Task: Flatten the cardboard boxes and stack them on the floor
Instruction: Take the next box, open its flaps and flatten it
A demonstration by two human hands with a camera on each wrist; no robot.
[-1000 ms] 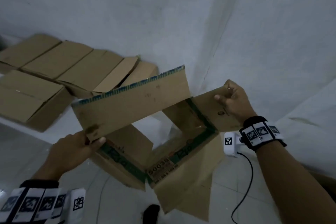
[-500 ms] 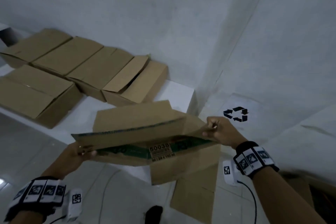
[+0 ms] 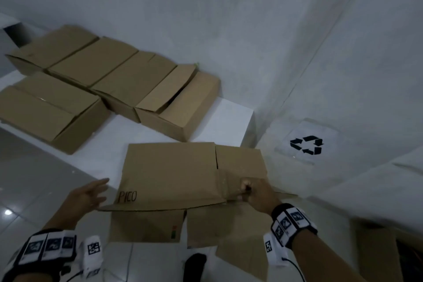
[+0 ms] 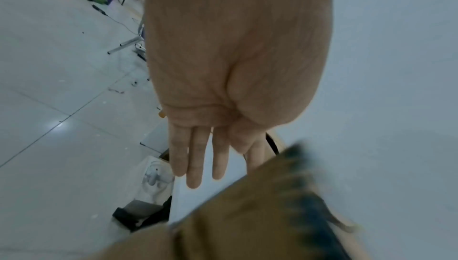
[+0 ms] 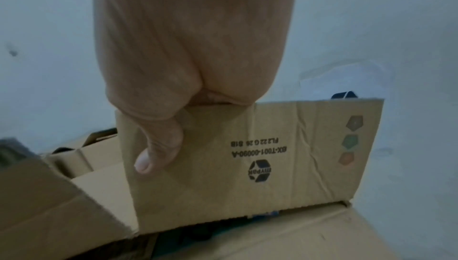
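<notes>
- Right hand (image 3: 256, 192) pinches the flattened box (image 3: 169, 176) at its right flap, thumb on top.
- Left hand (image 3: 88, 194), fingers straight, holds nothing, just left of it.

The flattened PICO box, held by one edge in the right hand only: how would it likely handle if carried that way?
The flattened box would probably sag and swing: only the right hand pinches it at one side, while the left hand is open and off it. Its loose flaps hang below and may flop. It looks light, since one pinch holds it.
</notes>
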